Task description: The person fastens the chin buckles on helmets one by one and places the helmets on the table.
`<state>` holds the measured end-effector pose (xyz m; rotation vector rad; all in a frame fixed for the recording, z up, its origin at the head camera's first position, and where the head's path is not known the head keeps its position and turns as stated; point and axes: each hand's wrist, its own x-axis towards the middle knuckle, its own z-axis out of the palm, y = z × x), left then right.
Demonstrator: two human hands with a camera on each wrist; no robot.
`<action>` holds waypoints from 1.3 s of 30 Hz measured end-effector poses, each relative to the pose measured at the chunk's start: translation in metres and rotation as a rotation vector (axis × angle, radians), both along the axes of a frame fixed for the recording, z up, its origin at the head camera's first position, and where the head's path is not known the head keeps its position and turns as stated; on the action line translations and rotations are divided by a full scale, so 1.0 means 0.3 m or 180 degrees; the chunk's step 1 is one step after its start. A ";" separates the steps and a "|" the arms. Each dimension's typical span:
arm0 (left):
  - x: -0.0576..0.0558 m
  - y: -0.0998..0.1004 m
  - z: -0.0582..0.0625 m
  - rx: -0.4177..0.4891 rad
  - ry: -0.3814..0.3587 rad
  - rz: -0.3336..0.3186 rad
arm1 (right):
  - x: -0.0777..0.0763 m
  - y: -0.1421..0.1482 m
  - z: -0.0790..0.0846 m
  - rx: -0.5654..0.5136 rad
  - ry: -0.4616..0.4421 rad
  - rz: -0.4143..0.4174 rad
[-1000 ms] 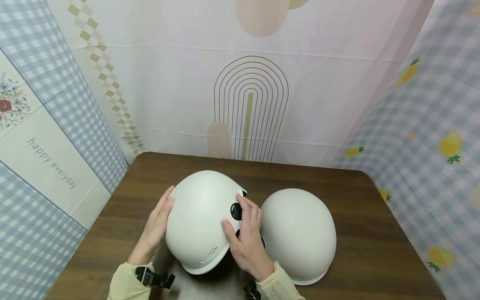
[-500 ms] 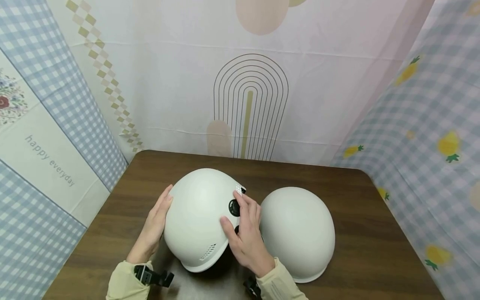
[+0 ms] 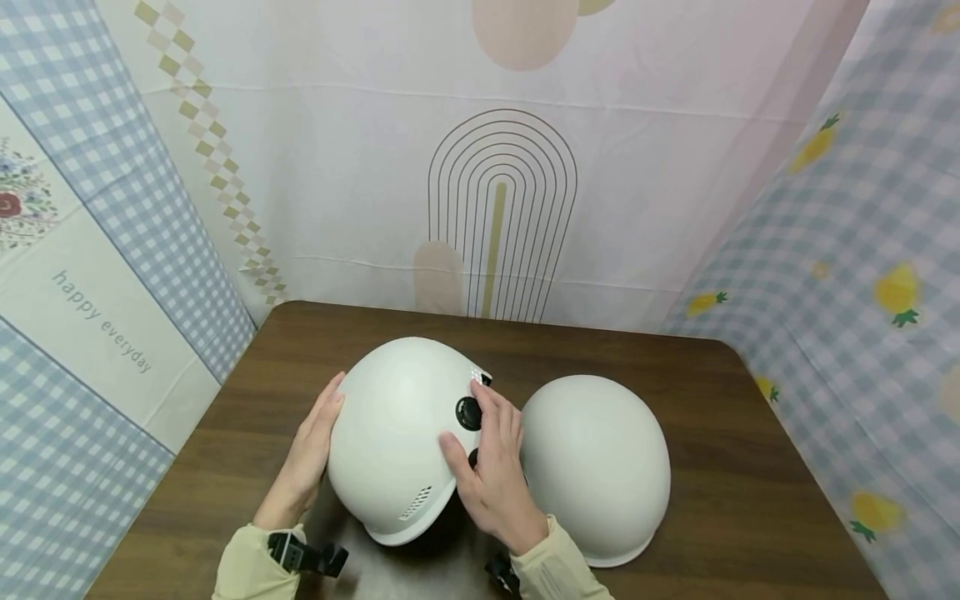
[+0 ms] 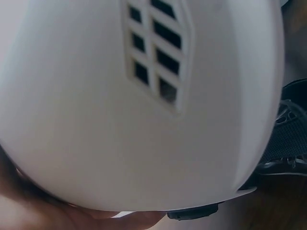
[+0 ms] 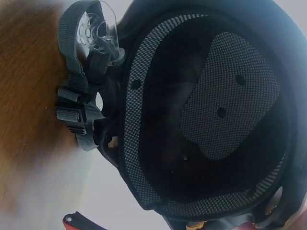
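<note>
A white helmet, its dome up and tilted, sits between both hands over the table. My left hand holds its left side, the fingers following the curve of the shell. At the right edge, my right hand grips by the rim, thumb and fingertips on the shell beside a round black knob. Close up, the left wrist view has a slotted vent. Facing the right wrist camera are the dark padded lining and a black chin strap hanging with its buckle.
Right beside my right hand rests a second white helmet, dome up on the brown wooden table. A printed cloth hangs behind the table, with checked cloths at both sides. Each wrist wears a black strap mount.
</note>
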<state>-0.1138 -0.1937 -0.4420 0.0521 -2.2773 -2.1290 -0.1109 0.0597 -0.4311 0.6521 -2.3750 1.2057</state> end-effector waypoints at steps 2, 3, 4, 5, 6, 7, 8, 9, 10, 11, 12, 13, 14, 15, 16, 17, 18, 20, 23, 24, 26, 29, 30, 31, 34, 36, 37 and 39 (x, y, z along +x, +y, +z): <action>0.000 0.000 -0.001 0.0001 -0.0010 0.0008 | 0.001 -0.001 -0.001 0.0009 0.0005 -0.0034; 0.000 0.000 -0.002 0.0002 -0.0016 0.0011 | 0.001 -0.002 -0.001 0.0015 0.0005 -0.0048; 0.000 0.000 -0.003 0.0003 -0.0019 0.0010 | 0.002 -0.003 -0.001 0.0015 -0.0001 -0.0059; 0.000 0.000 -0.004 0.0002 -0.0021 0.0009 | 0.003 -0.004 -0.001 0.0015 -0.0009 -0.0069; 0.000 0.000 -0.004 0.0002 -0.0026 0.0009 | 0.004 -0.005 -0.001 0.0015 -0.0016 -0.0074; 0.000 0.000 -0.005 0.0003 -0.0032 0.0011 | 0.005 -0.006 0.000 0.0017 -0.0030 -0.0078; 0.000 0.000 -0.006 0.0005 -0.0033 0.0011 | 0.006 -0.006 0.001 0.0014 -0.0043 -0.0077; 0.000 0.000 -0.006 0.0010 -0.0034 0.0010 | 0.006 -0.007 0.001 0.0009 -0.0049 -0.0073; 0.000 0.000 -0.007 0.0017 -0.0037 0.0008 | 0.006 -0.007 0.002 0.0006 -0.0053 -0.0070; -0.001 -0.001 -0.008 0.0020 -0.0035 0.0003 | 0.006 -0.008 0.002 0.0000 -0.0059 -0.0063; -0.001 -0.001 -0.009 0.0031 -0.0040 0.0003 | 0.005 -0.008 0.001 -0.0001 -0.0051 -0.0057; -0.002 -0.001 -0.009 0.0040 -0.0044 0.0004 | 0.004 -0.008 0.001 -0.0008 -0.0052 -0.0047; -0.003 -0.001 -0.010 0.0051 -0.0049 0.0006 | 0.003 -0.009 0.000 -0.0012 -0.0055 -0.0038; -0.003 -0.001 -0.010 0.0061 -0.0057 0.0008 | 0.002 -0.010 0.000 -0.0017 -0.0053 -0.0026; -0.004 -0.002 -0.010 0.0069 -0.0060 0.0009 | 0.001 -0.011 0.000 -0.0024 -0.0052 -0.0015; -0.004 -0.002 -0.011 0.0076 -0.0065 0.0011 | 0.001 -0.012 0.000 -0.0034 -0.0048 -0.0003; -0.004 -0.002 -0.011 0.0085 -0.0070 0.0012 | 0.000 -0.012 0.001 -0.0035 -0.0040 0.0005; -0.005 -0.003 -0.012 0.0083 -0.0072 0.0011 | 0.000 -0.014 0.003 -0.0040 -0.0031 0.0020; -0.005 -0.004 -0.014 0.0076 -0.0065 0.0006 | -0.001 -0.014 0.004 -0.0049 0.0018 0.0044; -0.006 -0.004 -0.015 0.0074 -0.0061 0.0007 | -0.001 -0.014 0.004 -0.0049 0.0026 0.0050; -0.006 -0.004 -0.016 0.0069 -0.0053 0.0018 | -0.003 -0.015 0.005 -0.0049 0.0052 0.0066; -0.006 -0.005 -0.019 0.0086 -0.0040 0.0017 | -0.006 -0.015 0.006 -0.0043 0.0069 0.0088; -0.007 -0.005 -0.020 0.0094 -0.0035 0.0016 | -0.007 -0.015 0.006 -0.0043 0.0074 0.0095; -0.007 -0.005 -0.021 0.0102 -0.0031 0.0013 | -0.007 -0.015 0.006 -0.0044 0.0081 0.0103; -0.008 -0.007 -0.024 0.0118 -0.0024 0.0005 | -0.010 -0.016 0.007 -0.0047 0.0097 0.0122; -0.008 -0.007 -0.024 0.0109 -0.0023 0.0008 | -0.011 -0.016 0.007 -0.0050 0.0108 0.0130; -0.008 -0.007 -0.023 0.0096 -0.0025 0.0011 | -0.012 -0.016 0.008 -0.0045 0.0109 0.0132; -0.008 -0.005 -0.022 0.0065 -0.0021 0.0022 | -0.013 -0.016 0.009 -0.0047 0.0104 0.0139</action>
